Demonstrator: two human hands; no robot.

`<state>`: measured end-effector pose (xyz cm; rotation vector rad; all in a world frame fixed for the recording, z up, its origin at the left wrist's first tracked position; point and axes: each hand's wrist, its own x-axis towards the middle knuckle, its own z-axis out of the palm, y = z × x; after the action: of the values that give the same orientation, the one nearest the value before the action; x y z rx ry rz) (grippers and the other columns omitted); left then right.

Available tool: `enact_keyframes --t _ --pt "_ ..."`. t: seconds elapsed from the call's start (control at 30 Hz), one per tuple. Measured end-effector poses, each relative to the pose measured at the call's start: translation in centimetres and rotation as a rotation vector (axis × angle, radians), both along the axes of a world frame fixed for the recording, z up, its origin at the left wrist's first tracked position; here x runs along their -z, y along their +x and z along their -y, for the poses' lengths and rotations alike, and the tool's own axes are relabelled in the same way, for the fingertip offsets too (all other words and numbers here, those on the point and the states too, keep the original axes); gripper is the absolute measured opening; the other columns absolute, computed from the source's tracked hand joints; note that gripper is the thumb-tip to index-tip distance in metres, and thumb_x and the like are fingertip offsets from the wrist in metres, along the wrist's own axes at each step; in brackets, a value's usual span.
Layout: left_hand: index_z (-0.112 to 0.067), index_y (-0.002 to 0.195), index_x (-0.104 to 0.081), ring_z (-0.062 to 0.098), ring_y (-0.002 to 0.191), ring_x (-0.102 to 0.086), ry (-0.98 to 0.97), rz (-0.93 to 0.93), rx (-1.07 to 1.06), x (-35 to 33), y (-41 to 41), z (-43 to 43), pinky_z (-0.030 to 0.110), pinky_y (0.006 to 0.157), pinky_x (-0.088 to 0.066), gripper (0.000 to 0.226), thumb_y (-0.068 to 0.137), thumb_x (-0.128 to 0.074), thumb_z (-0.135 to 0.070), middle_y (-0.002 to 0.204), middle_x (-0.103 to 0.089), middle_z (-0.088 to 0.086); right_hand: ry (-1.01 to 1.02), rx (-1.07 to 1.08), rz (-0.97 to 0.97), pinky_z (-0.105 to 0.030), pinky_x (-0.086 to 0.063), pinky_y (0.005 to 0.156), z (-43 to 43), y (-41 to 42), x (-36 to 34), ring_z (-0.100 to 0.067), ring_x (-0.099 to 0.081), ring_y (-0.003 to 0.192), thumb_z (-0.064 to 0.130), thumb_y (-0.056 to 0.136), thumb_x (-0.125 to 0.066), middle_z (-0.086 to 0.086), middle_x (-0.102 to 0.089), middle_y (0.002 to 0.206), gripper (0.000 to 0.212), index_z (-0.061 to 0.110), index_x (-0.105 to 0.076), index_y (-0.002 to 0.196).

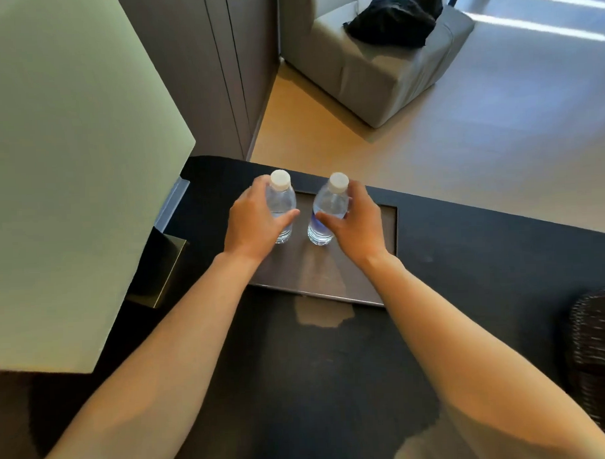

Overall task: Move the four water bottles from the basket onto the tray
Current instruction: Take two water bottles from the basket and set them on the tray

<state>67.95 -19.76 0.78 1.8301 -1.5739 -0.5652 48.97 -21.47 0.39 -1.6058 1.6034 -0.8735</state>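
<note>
at the far left a large pale lampshade [62, 162] overhangs the left edge of the dark tabletop [466, 251], its brass base [165, 268] standing just beside the tray's left side. the tray [384, 247], a flat dark rectangle, lies near the tabletop's far edge. the left hand [251, 220] is wrapped around the left water bottle [281, 204], thumb across the front and fingers behind, and that bottle stands upright at the tray's far left corner, its base looking set down on the tray. just beside it, apart by a small gap, the right water bottle [328, 211] stands upright too, with the right hand [357, 220] curled around it the same way. the near half and right side of the tray are bare. at the tabletop's right edge a dark woven basket [597, 356] is cut off by the frame, and its inside cannot be seen. so by my reading two of four bottles are placed or nearly so, neither yet let go; the other two presumably wait in the basket.
</note>
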Motion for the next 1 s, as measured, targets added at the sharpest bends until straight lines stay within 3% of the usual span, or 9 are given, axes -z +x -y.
enact_keyframes --t 0.43,1.0 --pt "-0.015 0.137 -0.055 0.025 0.124 -0.062 -0.069 -0.069 -0.021 1.8 2.0 5.2 0.045 0.1 -0.058 0.068 0.08 -0.089 -0.031 0.133 -0.066 0.007 -0.075 -0.028 -0.037 -0.051 -0.054 0.102 5.2 3.8 1.2 -0.025 -0.06 0.124 0.017 0.08 -0.088 -0.004 -0.065 0.133 0.066 0.018 -0.052 0.136" --pt "-0.016 0.148 -0.047 0.027 0.134 -0.056 -0.062 -0.056 -0.016 1.8 2.1 5.8 0.047 0.105 -0.055 0.076 0.083 -0.086 -0.028 0.143 -0.059 0.009 -0.087 -0.051 -0.08 -0.051 -0.053 0.104 6.2 4.2 1.7 -0.025 -0.057 0.127 0.017 0.081 -0.087 -0.006 -0.061 0.138 0.072 0.015 -0.047 0.141"
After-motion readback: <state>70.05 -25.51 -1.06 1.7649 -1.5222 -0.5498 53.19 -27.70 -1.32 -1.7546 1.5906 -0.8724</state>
